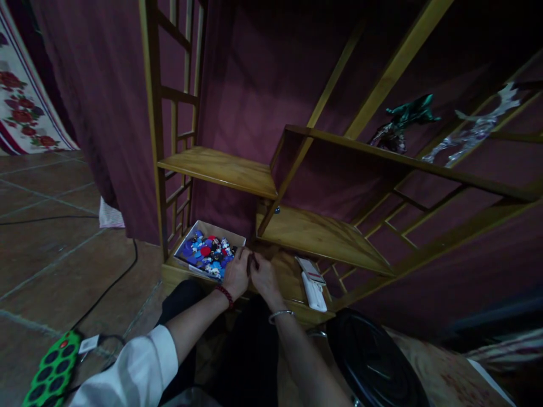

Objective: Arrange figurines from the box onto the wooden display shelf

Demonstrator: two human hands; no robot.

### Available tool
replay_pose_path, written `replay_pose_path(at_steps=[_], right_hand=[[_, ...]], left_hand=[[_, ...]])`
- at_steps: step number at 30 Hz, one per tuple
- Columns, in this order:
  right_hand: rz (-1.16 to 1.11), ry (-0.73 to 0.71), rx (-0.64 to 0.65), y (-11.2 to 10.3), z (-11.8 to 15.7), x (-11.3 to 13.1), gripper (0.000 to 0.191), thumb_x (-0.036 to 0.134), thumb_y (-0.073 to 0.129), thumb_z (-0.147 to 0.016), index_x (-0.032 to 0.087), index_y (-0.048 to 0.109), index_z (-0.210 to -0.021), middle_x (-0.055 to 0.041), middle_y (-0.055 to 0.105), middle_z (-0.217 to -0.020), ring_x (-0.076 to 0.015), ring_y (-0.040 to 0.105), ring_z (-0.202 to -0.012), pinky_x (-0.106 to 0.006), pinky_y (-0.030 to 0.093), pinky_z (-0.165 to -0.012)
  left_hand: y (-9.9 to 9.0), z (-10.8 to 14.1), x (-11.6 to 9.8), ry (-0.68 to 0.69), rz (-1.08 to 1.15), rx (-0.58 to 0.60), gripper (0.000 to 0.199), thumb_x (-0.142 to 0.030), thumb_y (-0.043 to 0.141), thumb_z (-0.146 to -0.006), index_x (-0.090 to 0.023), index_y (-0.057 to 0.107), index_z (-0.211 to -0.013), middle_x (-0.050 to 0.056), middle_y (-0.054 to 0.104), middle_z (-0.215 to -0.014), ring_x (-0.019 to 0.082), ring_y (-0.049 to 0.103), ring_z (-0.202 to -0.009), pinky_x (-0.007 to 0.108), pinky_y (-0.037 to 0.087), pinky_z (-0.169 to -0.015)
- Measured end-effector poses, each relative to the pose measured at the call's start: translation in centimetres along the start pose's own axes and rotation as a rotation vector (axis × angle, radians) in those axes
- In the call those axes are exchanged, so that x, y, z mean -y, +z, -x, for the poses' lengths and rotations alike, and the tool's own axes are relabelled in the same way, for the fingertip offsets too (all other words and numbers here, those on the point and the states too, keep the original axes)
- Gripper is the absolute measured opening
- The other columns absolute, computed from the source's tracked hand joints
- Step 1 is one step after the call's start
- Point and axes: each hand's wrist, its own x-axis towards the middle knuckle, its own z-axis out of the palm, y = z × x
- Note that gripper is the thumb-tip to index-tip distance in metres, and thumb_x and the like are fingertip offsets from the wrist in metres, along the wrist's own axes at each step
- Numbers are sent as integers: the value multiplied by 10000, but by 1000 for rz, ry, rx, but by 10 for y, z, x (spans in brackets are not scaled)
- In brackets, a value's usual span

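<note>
My left hand [236, 275], with a dark red bead bracelet [224, 295] at its wrist, is at the right edge of an open white box [224, 232]. Many small colourful pieces [211, 254] fill the box, in blue, purple, red, black and white. My right hand [265, 281], a silver bangle [280, 315] on its wrist, meets the left one just beside the box. Fingers of both hands are curled and pinched together. A dark spot shows between the fingertips, too small and dim to name.
The box stands on the low wooden shelf [288, 280], with a white packet [314, 291] farther right. Overhead juts a wooden shelf board [224, 169]. Green and clear figurines sit upper right. A black round lid-like object [373, 362] is lower right; a green power strip [55, 367] lies on the floor.
</note>
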Motion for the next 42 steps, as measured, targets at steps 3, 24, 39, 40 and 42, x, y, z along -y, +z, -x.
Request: replay_pose_path(at_steps=[3,24,39,40,42], right_hand=[[28,57,130,27,-4,-7,263,141,403,-794,163,620,-940,-85,678,-884,-166,624,-793,-213,434,-687],[63,117,338,141,-36,-30,327,136,434,-790,204,613,-1055,-48,640,-1063,-168,576,-1005,-257,420,-888],[40,143,396,144,-33,-49,384,134,423,-798,229,549,-1148,-28,655,-1009,-143,600,-929,-237,439,-827],[41,153,396,145,-33,-49,391,141,425,-800,232,535,-1163,-28,655,-1009,-142,597,-935,-237,435,-834],[39,171,391,147,-33,-51,399,151,431,-802,223,512,-1186,-36,652,-1017,-145,592,-949,-243,427,-848]], left_hand=[[2,9,24,-105,-66,74,300,-70,385,-764,-193,444,-1031,87,504,-1032,163,563,-841,303,449,-735],[-10,25,135,-379,-571,186,366,-152,419,-749,-79,534,-1088,186,506,-1207,298,327,-1227,445,230,-991],[-19,22,159,-373,-656,257,344,-277,353,-817,-134,583,-1030,110,649,-974,206,552,-976,356,252,-972],[-19,21,159,-393,-672,243,342,-279,352,-815,-124,594,-1001,119,653,-952,210,555,-969,355,251,-972],[-19,21,160,-427,-702,209,340,-282,359,-805,-113,605,-967,133,658,-926,222,556,-970,366,234,-982]])
